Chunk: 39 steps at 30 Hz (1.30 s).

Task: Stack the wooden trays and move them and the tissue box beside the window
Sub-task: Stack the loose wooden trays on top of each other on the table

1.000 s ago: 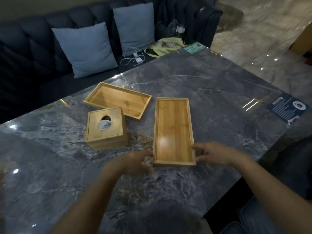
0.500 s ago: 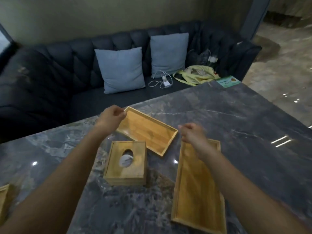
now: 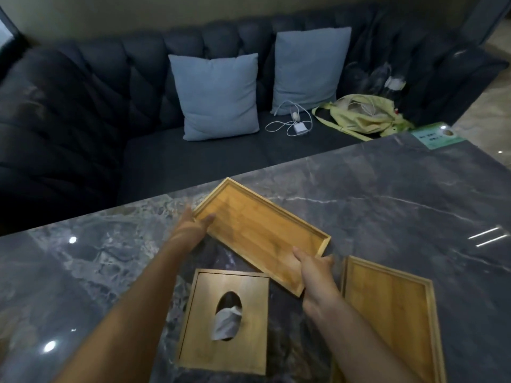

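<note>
Two shallow wooden trays lie on the dark marble table (image 3: 387, 205). The far tray (image 3: 257, 230) sits at an angle near the table's far edge. My left hand (image 3: 195, 222) grips its far left end, thumb over the rim. My right hand (image 3: 312, 265) holds its near right end, thumb inside the tray. Whether the tray is lifted off the table, I cannot tell. The second tray (image 3: 390, 313) rests flat at the lower right, untouched. A wooden tissue box (image 3: 226, 319) with an oval hole and a white tissue stands between my forearms.
Behind the table runs a dark tufted sofa (image 3: 69, 128) with two blue-grey cushions (image 3: 218, 95), a white charger and cable (image 3: 293, 124) and a yellow-green bag (image 3: 362, 114). A green card (image 3: 435, 136) lies at the table's far right corner. A window edge shows at the upper left.
Both hands left the near tray and reached forward to the far tray; they now grip its two ends. My head has turned up and left.
</note>
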Tool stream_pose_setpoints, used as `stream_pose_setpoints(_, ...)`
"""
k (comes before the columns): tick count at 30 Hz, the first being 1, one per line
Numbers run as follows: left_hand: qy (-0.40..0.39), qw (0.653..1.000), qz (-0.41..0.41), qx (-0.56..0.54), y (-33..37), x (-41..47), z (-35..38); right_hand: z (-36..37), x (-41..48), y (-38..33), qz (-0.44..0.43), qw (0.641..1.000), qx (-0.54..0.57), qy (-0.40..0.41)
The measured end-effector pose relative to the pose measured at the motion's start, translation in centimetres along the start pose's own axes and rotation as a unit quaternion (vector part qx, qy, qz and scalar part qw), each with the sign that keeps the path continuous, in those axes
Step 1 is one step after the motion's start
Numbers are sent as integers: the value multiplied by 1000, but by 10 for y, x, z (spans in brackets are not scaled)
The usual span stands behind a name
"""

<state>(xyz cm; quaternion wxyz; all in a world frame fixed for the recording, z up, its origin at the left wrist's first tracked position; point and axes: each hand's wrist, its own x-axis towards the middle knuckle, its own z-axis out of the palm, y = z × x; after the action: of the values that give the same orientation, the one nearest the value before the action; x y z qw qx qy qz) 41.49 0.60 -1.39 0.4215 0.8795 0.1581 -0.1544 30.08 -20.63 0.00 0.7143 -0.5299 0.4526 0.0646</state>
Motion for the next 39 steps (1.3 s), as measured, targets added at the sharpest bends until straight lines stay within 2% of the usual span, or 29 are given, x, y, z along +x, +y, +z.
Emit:
stream_pose_setpoints(4, 42, 998, -23, -36, 2, 8, -5, 4, 5, -1, -11, 1000, 7, 13)
stream_pose_setpoints(6, 36, 991, -57, -115, 2, 8, -16, 5, 11, -4, -21, 999, 10, 46)
stream_pose_setpoints(10, 19, 979, -60, -196, 2, -6, -30, 3, 26, -11, -31, 993, -24, 113)
stream_pose_setpoints(12, 25, 969, -58, -238, 3, -14, -30, 2, 29, -15, -57, 988, -62, 132)
stream_pose_setpoints(15, 53, 948, -46, -310, 15, -28, -38, -1, 21, -33, -127, 983, -72, 113)
stream_pose_setpoints(17, 53, 935, -18, -349, 32, -41, -50, -6, 9, -55, -190, 977, -40, 83)
stream_pose_setpoints(21, 62, 948, 106, -293, 78, -81, -82, -30, -25, -108, -275, 961, -8, 22)
stream_pose_setpoints(26, -60, 943, 228, -234, 120, -168, -102, -85, -68, -157, -327, 945, -23, 0)
stream_pose_setpoints(27, -52, 940, 246, -231, 123, -185, -96, -96, -74, -163, -335, 941, -34, -5)
stream_pose_setpoints(30, 44, 925, 279, -254, 118, -230, -57, -132, -87, -169, -324, 941, -86, -44)
stream_pose_setpoints(33, 86, 926, 216, -296, 101, -263, -10, -162, -87, -148, -330, 927, -179, -7)
stream_pose_setpoints(34, 96, 925, 185, -318, 96, -273, 4, -172, -83, -136, -344, 923, -171, 23)
stream_pose_setpoints(37, 159, 920, 83, -349, 75, -298, 48, -196, -82, -90, -329, 940, -36, 88)
stream_pose_setpoints(39, 184, 912, 13, -366, 65, -318, 80, -205, -90, -57, -245, 967, 68, 34)
